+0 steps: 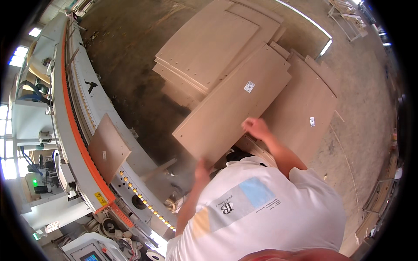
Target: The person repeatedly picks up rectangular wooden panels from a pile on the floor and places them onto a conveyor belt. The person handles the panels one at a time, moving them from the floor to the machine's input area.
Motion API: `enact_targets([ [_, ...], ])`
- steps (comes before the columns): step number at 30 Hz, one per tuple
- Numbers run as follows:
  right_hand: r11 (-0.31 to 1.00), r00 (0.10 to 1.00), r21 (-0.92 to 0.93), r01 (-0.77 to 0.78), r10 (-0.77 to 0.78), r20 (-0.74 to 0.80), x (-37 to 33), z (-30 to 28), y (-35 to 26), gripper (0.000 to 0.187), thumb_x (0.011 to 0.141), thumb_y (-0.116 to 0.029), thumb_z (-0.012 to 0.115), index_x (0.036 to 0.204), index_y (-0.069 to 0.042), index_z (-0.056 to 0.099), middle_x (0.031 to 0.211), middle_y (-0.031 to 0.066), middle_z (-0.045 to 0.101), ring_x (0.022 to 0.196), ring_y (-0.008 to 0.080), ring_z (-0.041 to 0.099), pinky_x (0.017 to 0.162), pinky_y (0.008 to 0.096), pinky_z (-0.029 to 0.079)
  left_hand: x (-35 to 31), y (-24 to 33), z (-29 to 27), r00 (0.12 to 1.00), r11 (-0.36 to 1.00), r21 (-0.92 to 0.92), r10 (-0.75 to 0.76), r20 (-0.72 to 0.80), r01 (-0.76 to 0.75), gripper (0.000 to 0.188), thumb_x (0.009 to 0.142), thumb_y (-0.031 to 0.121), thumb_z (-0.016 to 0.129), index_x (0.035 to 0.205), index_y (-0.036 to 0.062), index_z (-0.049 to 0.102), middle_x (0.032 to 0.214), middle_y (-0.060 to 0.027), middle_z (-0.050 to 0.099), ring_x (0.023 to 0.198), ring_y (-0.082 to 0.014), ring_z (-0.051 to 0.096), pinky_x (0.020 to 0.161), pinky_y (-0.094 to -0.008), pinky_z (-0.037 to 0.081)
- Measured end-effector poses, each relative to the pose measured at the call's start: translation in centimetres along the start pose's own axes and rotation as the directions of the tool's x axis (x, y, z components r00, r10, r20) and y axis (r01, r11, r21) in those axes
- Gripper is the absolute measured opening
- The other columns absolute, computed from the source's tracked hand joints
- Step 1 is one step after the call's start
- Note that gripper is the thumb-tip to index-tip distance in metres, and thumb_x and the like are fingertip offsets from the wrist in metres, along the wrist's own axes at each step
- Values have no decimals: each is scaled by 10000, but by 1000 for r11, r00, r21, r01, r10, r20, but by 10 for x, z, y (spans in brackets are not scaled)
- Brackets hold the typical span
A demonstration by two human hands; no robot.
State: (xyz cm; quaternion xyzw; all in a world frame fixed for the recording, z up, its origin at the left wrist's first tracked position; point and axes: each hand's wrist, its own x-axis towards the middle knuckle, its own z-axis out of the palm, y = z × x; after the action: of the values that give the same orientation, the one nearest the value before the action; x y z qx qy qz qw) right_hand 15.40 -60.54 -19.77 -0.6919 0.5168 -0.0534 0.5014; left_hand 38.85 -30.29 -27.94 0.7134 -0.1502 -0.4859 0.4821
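A long brown wood panel point(226, 104) with a white label on its face lies slantwise before me, its near end close to my body. My left hand point(202, 170) is at the near edge of this panel, closed on it, with the fingers partly hidden and a little blurred. At the panel's right long edge is my right hand point(257, 128), its fingers curled in. Whether it grips the edge or holds anything small cannot be made out.
Beyond lies a stack of brown panels point(209, 39); another labelled panel point(300, 108) rests at the right. Along the left runs a long machine with an orange rail point(72, 113), a smaller board point(109, 150) resting on it. A control screen point(90, 256) is at the lower left.
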Motion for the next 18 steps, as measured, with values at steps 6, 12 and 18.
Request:
enact_targets([
  [6, 983, 651, -172, -59, -93, -753, 81, -101, 59, 371, 919, -376, 663, 1153, -88, 669, 1106, 144, 717, 1055, 296, 679, 893, 411, 524, -46, -88, -92, 983, 996, 84, 19, -180, -3, 415, 1023, 464, 561, 1253, 119, 576, 1157, -58, 631, 1073, -257, 636, 808, -441, 574],
  [12, 929, 808, -116, -352, 239, -538, 128, -139, 135, 656, 920, -565, 578, 1280, -19, 620, 1331, 188, 627, 1239, 360, 587, 1012, 461, 458, -116, -25, -120, 958, 908, -413, -57, -281, -67, 356, 979, 358, 647, 1237, 115, 605, 1231, -50, 658, 1056, -237, 662, 865, -388, 567],
  [18, 862, 813, 316, -397, 490, -315, 136, -90, 124, 925, 917, -717, 503, 1385, 80, 542, 1443, 208, 552, 1354, 344, 500, 1108, 428, 378, -162, -4, -127, 922, 392, -851, -15, -387, -351, 393, 962, 315, 646, 1299, 116, 613, 1289, -57, 660, 1202, -245, 601, 1039, -431, 472],
])
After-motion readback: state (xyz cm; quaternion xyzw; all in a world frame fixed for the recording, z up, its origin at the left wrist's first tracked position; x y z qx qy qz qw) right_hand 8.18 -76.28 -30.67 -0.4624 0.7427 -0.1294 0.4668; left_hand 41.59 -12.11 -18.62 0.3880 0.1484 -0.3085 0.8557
